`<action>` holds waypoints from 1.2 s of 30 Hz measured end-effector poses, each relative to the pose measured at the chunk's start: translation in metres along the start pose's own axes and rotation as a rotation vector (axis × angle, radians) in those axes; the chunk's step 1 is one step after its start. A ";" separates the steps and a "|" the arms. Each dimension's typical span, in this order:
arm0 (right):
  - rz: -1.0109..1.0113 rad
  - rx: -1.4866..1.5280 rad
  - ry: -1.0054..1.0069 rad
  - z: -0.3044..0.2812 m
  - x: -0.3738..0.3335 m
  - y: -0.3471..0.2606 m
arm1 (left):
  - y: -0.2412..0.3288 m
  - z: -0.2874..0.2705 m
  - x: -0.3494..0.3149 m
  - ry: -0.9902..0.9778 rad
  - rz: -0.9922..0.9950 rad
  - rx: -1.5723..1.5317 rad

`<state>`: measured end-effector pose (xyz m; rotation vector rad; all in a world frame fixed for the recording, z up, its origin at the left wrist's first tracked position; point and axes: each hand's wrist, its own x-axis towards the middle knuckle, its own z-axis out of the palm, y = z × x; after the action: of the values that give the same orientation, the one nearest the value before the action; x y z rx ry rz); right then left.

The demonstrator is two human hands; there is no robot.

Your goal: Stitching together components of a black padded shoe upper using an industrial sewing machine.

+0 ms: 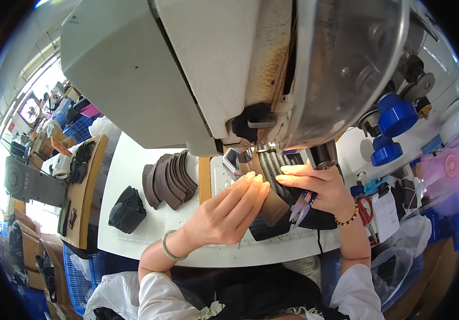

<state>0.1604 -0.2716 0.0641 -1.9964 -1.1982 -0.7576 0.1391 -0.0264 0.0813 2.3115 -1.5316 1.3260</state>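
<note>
Under the head of a large sewing machine (202,69), a brown curved piece of material (274,210) lies beside a dark ribbed piece (272,162). My left hand (226,216) comes in from the left, its fingers pressed together on the brown piece's edge close to the needle area; the thumb is hidden. My right hand (320,186) has its index and middle fingers laid on the dark ribbed piece. Small thread snips (299,212) stick out below that hand, held in its curled lower fingers, blades toward me. Black material (264,229) lies below the brown piece.
Left on the white table (125,176) lie a fanned stack of brown curved pieces (169,178) and a black bundle (127,209). Red-handled scissors (365,209) and a paper sheet (385,213) lie right. Blue knobs (396,116) jut out upper right. A wooden-topped table (88,197) stands far left.
</note>
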 end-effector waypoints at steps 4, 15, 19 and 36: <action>0.000 -0.042 -0.019 -0.002 0.004 -0.006 | -0.007 0.003 -0.002 0.033 -0.018 -0.043; 0.011 -0.157 0.058 0.009 0.004 0.001 | -0.013 0.011 -0.006 0.077 -0.190 -0.194; 0.009 -0.116 0.018 0.005 0.004 0.003 | -0.011 0.011 -0.008 0.116 -0.147 -0.123; 0.068 -0.182 0.074 0.018 0.002 0.007 | -0.021 0.026 -0.016 0.185 -0.181 -0.157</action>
<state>0.1702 -0.2589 0.0533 -2.1250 -1.0450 -0.9256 0.1695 -0.0173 0.0621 2.1093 -1.2885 1.2838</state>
